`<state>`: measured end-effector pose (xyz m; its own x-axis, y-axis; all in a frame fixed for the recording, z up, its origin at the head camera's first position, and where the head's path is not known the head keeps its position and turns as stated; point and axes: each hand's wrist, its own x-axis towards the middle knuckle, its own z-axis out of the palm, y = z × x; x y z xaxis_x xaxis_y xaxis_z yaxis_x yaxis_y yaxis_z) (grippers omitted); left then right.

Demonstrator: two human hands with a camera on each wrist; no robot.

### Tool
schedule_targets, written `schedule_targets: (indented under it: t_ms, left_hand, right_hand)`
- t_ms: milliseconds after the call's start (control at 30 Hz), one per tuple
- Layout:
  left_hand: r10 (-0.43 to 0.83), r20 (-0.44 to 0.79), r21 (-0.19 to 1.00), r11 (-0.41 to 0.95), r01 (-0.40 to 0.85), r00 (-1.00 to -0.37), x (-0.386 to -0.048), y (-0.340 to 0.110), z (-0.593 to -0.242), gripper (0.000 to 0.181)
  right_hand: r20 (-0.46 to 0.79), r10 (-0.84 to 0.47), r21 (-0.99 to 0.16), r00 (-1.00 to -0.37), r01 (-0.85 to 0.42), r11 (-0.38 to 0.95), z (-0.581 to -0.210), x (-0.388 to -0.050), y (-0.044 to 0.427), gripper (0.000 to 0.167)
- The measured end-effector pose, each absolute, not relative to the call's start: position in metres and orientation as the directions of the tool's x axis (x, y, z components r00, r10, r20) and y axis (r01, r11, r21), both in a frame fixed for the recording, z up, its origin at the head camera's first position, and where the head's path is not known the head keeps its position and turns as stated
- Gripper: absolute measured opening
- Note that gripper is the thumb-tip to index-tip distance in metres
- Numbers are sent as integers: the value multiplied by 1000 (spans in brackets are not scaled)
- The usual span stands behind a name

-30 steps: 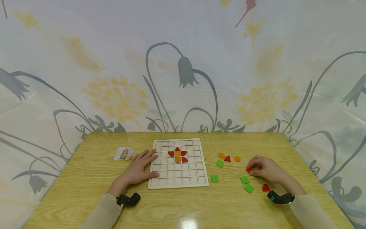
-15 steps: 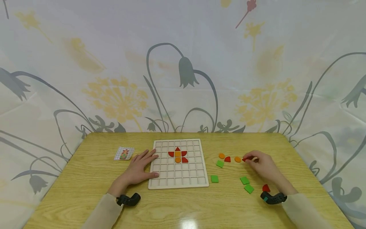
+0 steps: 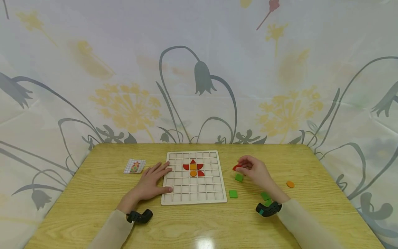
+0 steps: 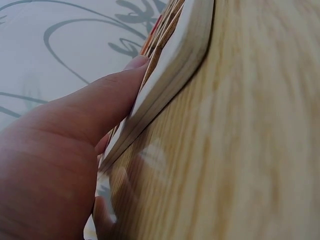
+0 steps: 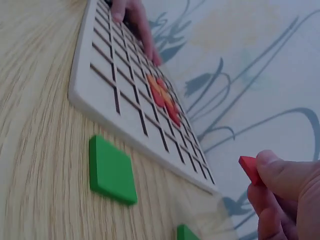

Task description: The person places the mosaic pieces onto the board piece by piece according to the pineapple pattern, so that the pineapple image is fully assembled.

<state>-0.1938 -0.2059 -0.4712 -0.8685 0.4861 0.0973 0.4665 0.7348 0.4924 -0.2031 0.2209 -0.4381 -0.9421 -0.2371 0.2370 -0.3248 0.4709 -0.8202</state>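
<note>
My left hand (image 3: 150,183) rests with fingers spread and straight on the left side of a white gridded board (image 3: 194,198); its thumb (image 4: 112,100) lies over the board's edge. On the grid sit an orange square (image 3: 193,166), an orange disc (image 3: 193,173) and several red tiles around them. To the right of the board, my right hand (image 3: 255,173) pinches a small red tile (image 5: 250,169) between thumb and fingers, above the table. A green square tile (image 3: 238,177) lies just below those fingertips. Another green tile (image 5: 112,170) is close to the board's right edge.
A small card (image 3: 135,166) with a printed coloured grid picture lies left of the board. Partly under the right forearm are green tiles (image 3: 265,196). An orange disc (image 3: 290,184) lies right of that arm. Behind the table hangs a flower-patterned backdrop (image 3: 186,86).
My right hand has moved left towards the board, carrying the red tile. An orange disc now lies right of the forearm, where none lay before. My left hand stays in place.
</note>
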Motion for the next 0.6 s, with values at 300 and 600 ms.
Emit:
schedule_targets:
  t_ms: [300, 600]
  left_hand:
    - [487, 83, 498, 735, 460, -869, -193, -206, -471, 80]
    - [486, 102, 495, 732, 468, -868, -193, -207, -472, 78]
  right_hand:
    - [159, -322, -873, -933, -286, 396, -445, -217, 159, 15]
    - [128, -413, -830, -901, -326, 452, -450, -229, 104, 11]
